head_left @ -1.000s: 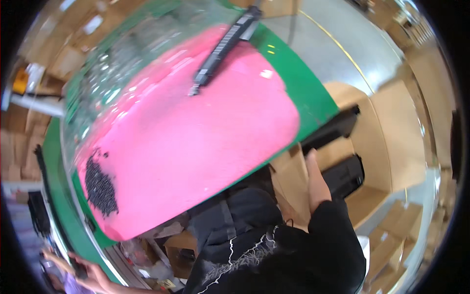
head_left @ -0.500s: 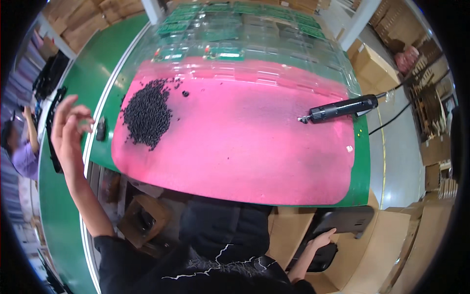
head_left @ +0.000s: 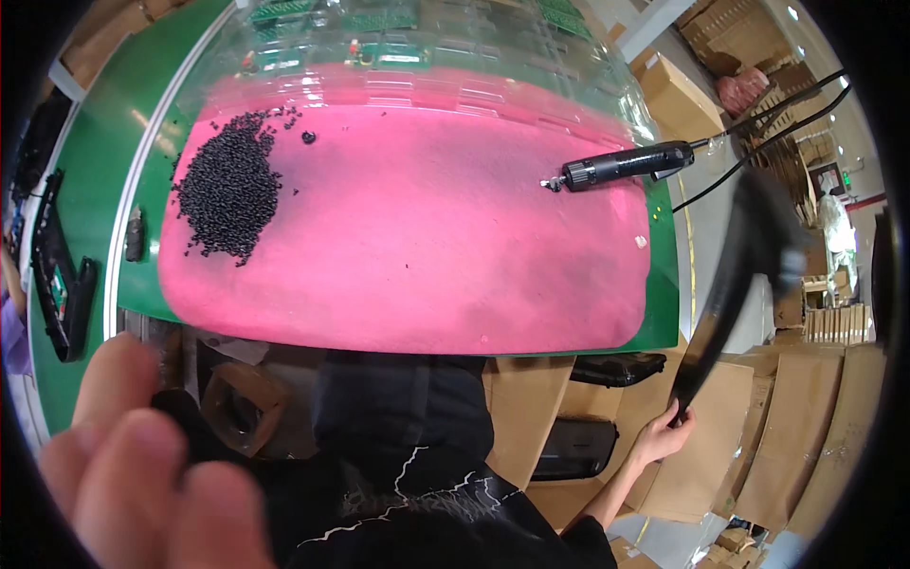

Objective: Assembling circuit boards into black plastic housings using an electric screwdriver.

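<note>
My right hand grips the lower end of a long black plastic casing, raised above an open cardboard box; its far end is blurred. Two more black casings, one of them low in the box, lie there. Close to the camera at lower left is my left hand, large and blurred, fingers apart, with nothing seen in it. On the pink mat a heap of small black screws lies at the left, and a black electric screwdriver lies at the right with its tip toward the middle.
Clear plastic trays with green circuit boards stand along the back. A white-edged green belt or bench at the left carries a black casing with a board inside. A small dark object lies beside the mat. Cardboard boxes stand at the right.
My right hand has lifted the black casing up and out of the box to the right. My left hand has come back from above the belt toward the camera. The view has shifted.
</note>
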A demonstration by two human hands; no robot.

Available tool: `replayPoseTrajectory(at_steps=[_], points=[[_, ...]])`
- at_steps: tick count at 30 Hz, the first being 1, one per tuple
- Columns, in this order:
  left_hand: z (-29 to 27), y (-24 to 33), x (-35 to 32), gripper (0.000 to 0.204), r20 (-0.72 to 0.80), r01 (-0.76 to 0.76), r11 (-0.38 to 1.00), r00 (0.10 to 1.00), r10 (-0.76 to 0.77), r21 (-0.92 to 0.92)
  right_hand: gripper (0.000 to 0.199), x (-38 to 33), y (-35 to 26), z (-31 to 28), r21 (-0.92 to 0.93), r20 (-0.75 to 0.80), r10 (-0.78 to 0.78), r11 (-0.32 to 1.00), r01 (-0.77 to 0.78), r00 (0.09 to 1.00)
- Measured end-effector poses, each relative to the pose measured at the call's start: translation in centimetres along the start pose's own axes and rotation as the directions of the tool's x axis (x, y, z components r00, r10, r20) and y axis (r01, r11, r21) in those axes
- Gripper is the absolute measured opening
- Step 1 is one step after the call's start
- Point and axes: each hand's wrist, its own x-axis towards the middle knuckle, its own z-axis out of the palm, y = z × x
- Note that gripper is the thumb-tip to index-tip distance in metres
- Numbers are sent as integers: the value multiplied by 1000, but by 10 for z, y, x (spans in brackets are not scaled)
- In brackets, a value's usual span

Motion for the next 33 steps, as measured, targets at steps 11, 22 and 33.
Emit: replayPoseTrajectory(at_steps=[11, 22, 33], points=[[-42, -6, -11, 6, -76, -342, 939, 936, 344, 40, 19, 65, -119, 9, 360, 64, -776, 604, 711, 627], [87, -81, -34, 37, 673, 377, 924, 668, -317, 61, 27, 149, -362, 78, 685, 130, -865, 432, 587, 485], [81, -102, -53, 14, 534, 521, 854, 725, -435, -11, 55, 228, -468, 313, 103, 608, -664, 610, 786, 436]])
